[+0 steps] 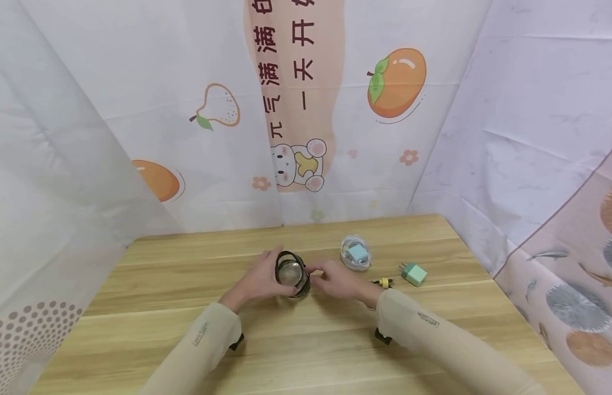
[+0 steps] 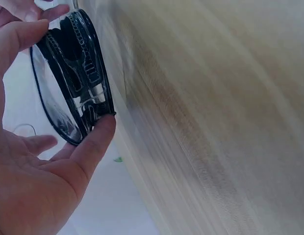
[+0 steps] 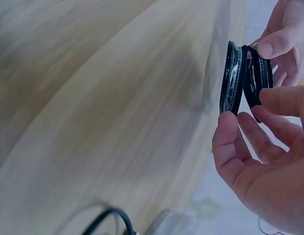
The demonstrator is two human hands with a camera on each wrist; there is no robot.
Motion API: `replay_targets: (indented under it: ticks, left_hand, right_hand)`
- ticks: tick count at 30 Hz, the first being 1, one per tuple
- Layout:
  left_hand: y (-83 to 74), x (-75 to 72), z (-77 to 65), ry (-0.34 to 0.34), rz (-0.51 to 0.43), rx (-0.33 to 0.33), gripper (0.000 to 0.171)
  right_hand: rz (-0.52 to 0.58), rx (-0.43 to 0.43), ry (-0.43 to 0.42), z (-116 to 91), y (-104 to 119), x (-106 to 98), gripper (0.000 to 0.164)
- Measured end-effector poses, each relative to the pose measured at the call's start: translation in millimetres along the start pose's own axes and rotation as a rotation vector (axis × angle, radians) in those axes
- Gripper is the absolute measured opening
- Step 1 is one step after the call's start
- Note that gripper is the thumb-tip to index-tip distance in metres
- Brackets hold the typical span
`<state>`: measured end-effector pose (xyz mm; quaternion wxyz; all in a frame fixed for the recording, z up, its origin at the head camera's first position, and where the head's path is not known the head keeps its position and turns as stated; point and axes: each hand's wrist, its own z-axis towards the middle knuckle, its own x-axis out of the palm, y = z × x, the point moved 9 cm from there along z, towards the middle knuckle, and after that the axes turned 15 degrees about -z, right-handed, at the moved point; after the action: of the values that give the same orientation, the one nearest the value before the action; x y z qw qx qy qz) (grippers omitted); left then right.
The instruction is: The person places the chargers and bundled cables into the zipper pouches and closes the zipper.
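A small round clear case (image 1: pixel 292 277) with a black zippered rim is held just above the wooden table, its lid parted from its base. My left hand (image 1: pixel 261 278) grips it from the left, thumb at the near edge and fingers around the far side. On the right, my right hand (image 1: pixel 337 278) pinches the rim with its fingertips. The left wrist view shows the zipper teeth along the case (image 2: pixel 76 73) and the left fingers around its edges. In the right wrist view, the right fingers sit at both parted rims of the case (image 3: pixel 234 81).
Right of the hands, a coiled white cable (image 1: pixel 346 257) in clear wrapping lies with a light-blue charger (image 1: pixel 357 253). A green plug adapter (image 1: pixel 413 274) rests farther right. Beside the right wrist is a dark cable with a yellow tie (image 1: pixel 385 282). Printed cloth (image 1: pixel 212 181) hangs behind the table.
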<state>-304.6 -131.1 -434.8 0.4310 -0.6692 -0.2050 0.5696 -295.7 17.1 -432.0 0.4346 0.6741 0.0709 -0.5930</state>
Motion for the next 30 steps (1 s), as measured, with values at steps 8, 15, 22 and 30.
replay_targets:
  ticks: [8, 15, 22, 30]
  left_hand:
    - [-14.8, 15.1, -7.9, 0.076, -0.045, 0.079, 0.128]
    - [-18.7, 31.8, -14.8, 0.138, -0.086, 0.068, 0.122]
    - [-22.0, 37.3, -19.7, 0.157, -0.100, 0.097, 0.118]
    - [-23.2, 37.7, -21.5, 0.176, -0.170, 0.122, 0.116]
  right_hand:
    - [-0.079, -0.075, 0.027, -19, 13, -12, 0.039]
    - [-0.059, -0.086, 0.112, -33, 15, -7, 0.040]
    - [-0.038, -0.134, 0.120, -39, 18, -5, 0.037]
    - [-0.162, -0.145, 0.019, -45, 21, -12, 0.033]
